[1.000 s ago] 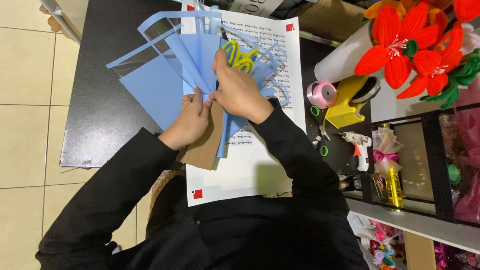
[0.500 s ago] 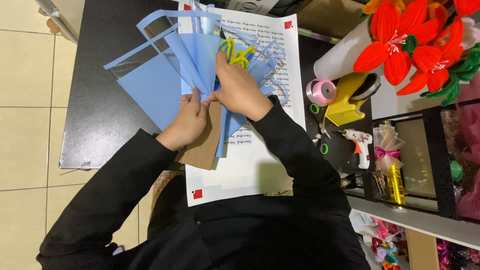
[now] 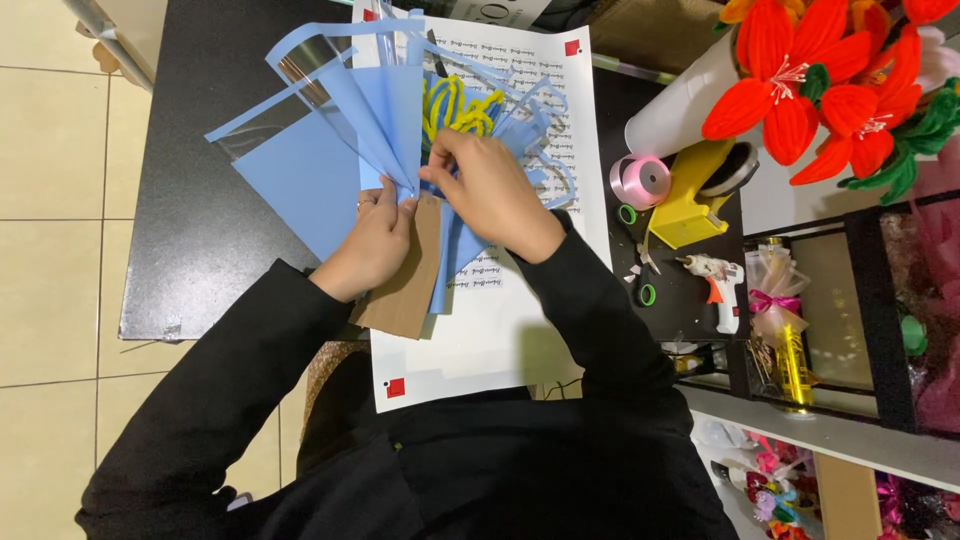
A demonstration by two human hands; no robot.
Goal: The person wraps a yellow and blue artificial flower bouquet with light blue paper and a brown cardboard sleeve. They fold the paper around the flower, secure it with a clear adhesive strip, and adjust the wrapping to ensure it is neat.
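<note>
While both hands (image 3: 375, 240) (image 3: 490, 185) pinch blue wrap (image 3: 385, 110), black table (image 3: 200, 250) meets tiled floor (image 3: 55, 260).

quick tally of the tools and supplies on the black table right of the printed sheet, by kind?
Pink ribbon roll: 1
Yellow tape dispenser: 1
Green-handled scissors: 1
White glue gun: 1
White paper roll: 1
Total: 5

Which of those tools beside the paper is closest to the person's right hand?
The green-handled scissors; the white glue gun and yellow tape dispenser lie farther from the right hand.
</note>
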